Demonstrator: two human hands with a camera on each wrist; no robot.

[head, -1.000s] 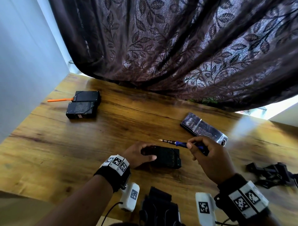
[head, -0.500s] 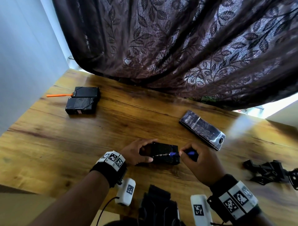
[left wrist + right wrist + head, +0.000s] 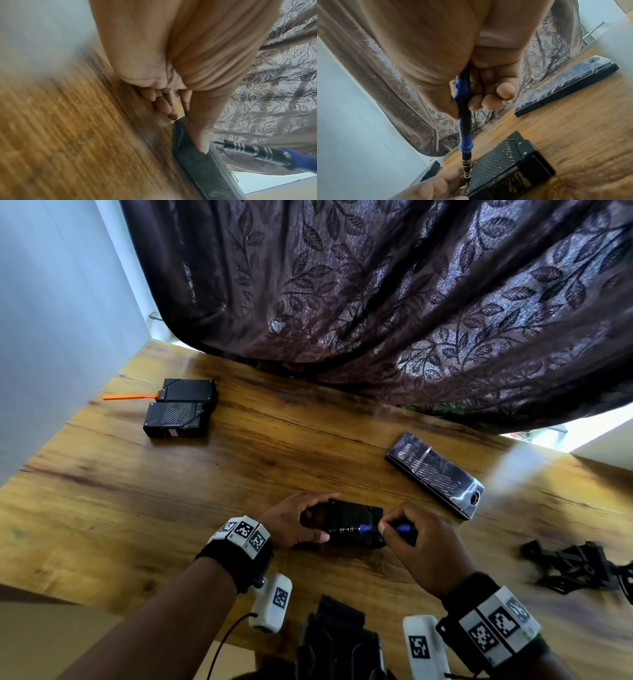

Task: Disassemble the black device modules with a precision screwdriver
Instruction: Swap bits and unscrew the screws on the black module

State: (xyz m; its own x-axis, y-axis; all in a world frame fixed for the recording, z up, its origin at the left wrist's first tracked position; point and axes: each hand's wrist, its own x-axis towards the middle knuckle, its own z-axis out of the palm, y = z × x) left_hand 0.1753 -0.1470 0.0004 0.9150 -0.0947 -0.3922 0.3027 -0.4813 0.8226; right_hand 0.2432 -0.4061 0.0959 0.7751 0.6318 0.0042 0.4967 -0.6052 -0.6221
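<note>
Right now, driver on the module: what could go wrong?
1. The screwdriver lies low across the black module; at that slant the bit may slip off the screw.
2. The left hand thumb sits right by the tip; a slip could jab it.

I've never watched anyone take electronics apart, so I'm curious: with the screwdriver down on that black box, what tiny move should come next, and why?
Probably twisting the precision screwdriver in place to loosen a screw. Its tip sits at the near left corner of the black module, beside the left hand that grips the module's left end on the table. The right hand pinches the blue handle, ready to turn.
</note>
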